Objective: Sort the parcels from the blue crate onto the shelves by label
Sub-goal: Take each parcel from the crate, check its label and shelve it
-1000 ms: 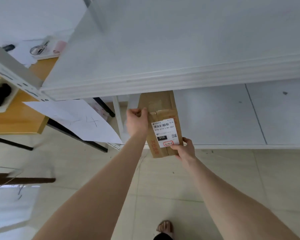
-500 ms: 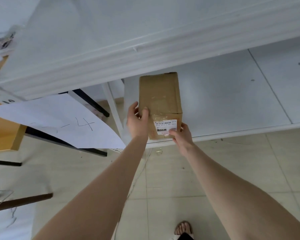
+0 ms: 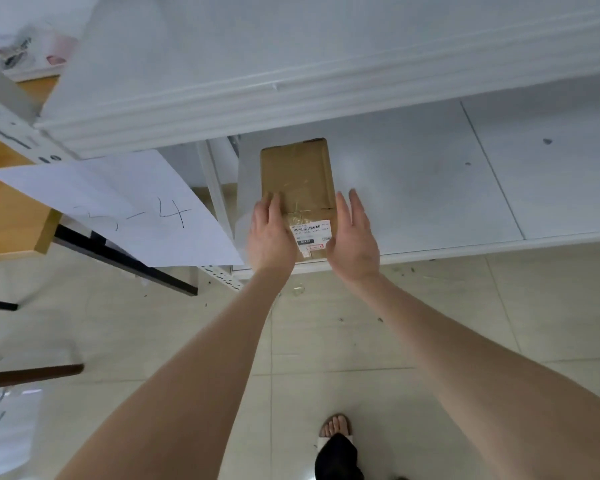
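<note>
Head view, left to right. Paper sign [image 3: 118,209] hangs off the rack's left post, handwritten, reads something like "3-4". Left hand [image 3: 271,237] is flat with straight fingers, the tips resting on top of the parcel [image 3: 298,178] along its left edge. It grips nothing. The parcel lies flat on the lower shelf [image 3: 430,188] at the front left corner, long side running back, label [image 3: 310,233] end toward the front edge. Right hand [image 3: 354,244] is also spread with straight fingers, just beside the parcel's right edge. Contact unclear, holds nothing. Upper shelf [image 3: 257,64] overhangs all of it.

My read: parcel is down, this is the let-go step.

Risks:
- The near end sits right at the front edge, so a palm or wrist dragging on it while pulling back could slide it off onto the floor [image 3: 326,341].
- The left forearm runs close to the sign, so a sideways swing could knock it loose.
- The red mark on the label is unreadable from here, so I can't confirm the shelf matches. Mis-sort possible.
</note>
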### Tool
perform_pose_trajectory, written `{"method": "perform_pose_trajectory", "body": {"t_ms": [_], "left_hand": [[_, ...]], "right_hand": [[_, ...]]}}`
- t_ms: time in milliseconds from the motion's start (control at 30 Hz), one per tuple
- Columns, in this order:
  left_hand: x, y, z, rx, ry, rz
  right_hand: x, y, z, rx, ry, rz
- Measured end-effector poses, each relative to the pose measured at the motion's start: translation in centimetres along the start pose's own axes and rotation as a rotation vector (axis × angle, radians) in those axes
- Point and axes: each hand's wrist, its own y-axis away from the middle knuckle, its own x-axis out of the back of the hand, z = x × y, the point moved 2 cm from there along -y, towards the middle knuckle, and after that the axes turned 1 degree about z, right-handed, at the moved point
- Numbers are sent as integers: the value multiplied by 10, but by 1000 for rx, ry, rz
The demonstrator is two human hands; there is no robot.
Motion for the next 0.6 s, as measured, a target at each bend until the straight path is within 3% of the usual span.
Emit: {"method": "perform_pose_trajectory", "body": {"t_ms": [133,600], "left_hand": [[-11,11,-2,-85,-148,-46],[-22,-11,-7,-94,-119,-83]], "right_hand": [[0,3,-4,196,202,-81],[-12,-21,-3,179,262,-59]]}}
